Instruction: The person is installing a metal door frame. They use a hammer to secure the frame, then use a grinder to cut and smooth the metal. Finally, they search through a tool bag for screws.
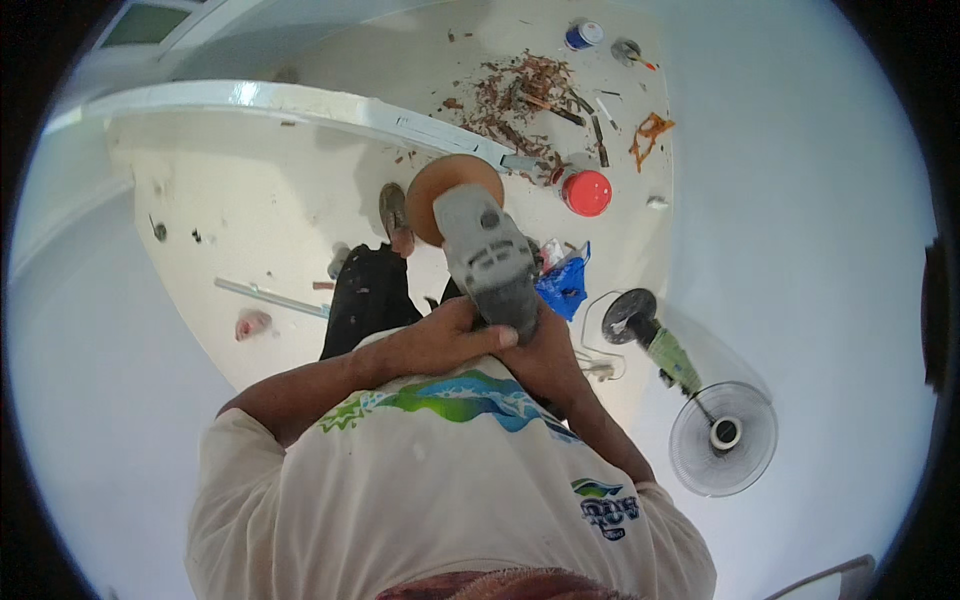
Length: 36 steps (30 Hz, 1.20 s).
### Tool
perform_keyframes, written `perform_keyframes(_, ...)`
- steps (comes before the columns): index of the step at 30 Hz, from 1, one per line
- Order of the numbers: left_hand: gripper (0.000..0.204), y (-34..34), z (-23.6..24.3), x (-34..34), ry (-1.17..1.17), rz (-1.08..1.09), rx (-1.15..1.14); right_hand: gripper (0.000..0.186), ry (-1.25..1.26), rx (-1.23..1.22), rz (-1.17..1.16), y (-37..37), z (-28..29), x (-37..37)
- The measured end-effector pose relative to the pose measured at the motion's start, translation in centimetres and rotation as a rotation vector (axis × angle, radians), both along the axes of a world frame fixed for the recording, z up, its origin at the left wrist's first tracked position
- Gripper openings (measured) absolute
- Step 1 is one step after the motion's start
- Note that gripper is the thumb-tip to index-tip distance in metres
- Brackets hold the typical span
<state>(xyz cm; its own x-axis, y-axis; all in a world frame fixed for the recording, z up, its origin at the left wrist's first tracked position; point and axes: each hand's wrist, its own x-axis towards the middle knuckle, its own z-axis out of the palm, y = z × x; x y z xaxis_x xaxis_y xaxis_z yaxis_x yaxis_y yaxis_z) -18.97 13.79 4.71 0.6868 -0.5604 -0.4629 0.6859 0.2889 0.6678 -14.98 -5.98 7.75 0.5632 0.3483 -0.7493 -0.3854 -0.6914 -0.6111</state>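
Observation:
A grey, dusty angle grinder [486,245] with a round brown sanding disc [455,195] points away from me in front of my body. My left hand [450,335] is closed on the left side of its rear end, the thumb lying across the top. On the right side, my right hand [545,345] wraps round the same rear end; its fingers are partly hidden. The disc appears close to the edge of a long white panel [300,103], which looks like a door. Whether they touch, I cannot tell.
Brown scraps [525,85] litter the far floor. A red-lidded tub [587,193], a blue can [583,36], an orange frame-shaped tool [650,140] and a blue bag [565,288] lie ahead right. A standing fan [723,438] is at right; a metal strip [270,297] lies left.

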Motion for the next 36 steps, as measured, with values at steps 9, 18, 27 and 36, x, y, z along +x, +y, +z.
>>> perform_keyframes(9,0.062,1.3,-6.7,-0.2,0.098,0.057,0.008,0.057,-0.063,-0.131,-0.110,3.8,-5.1,0.1)
perform_keyframes(18,0.058,2.2,-6.2,0.9,0.199,0.048,-0.033,0.050,0.042,-0.145,-0.173,4.5,-5.7,0.3)
perform_keyframes(27,0.060,2.3,-6.9,1.4,0.241,0.009,-0.044,0.057,0.050,-0.144,-0.182,4.5,-6.4,0.4)
perform_keyframes(36,0.059,1.7,-8.0,1.1,0.197,0.039,-0.049,0.056,-0.004,-0.031,-0.234,4.3,-6.0,0.9)
